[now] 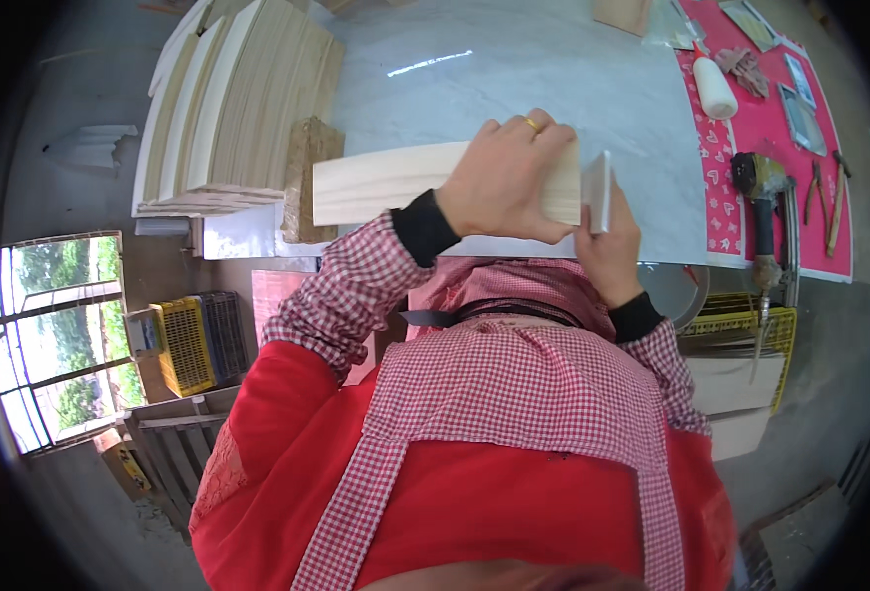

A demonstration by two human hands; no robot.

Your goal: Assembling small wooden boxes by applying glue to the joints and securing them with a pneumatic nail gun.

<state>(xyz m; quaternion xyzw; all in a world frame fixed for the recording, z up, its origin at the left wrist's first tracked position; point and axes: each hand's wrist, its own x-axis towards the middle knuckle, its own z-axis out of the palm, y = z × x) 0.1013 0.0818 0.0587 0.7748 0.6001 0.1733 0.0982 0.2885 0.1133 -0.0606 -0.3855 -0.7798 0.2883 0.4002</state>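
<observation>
Board (386, 187), clamped in left hand (514, 182) | white panel (600, 192), right of that hand, gripped by right hand (614, 246) | ideally held square

No words, labels, numbers or signs can be read, on the white bottle (714, 91) or elsewhere

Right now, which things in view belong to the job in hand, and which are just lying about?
Likely in the job:
long pale wooden board, held by the left hand
thin whitish rectangular panel, held by the right hand
possibly the stacked pale boards

Apparently just lying about:
white plastic bottle with red tip
crumpled pinkish cloth
yellow latticed plastic crate
</observation>
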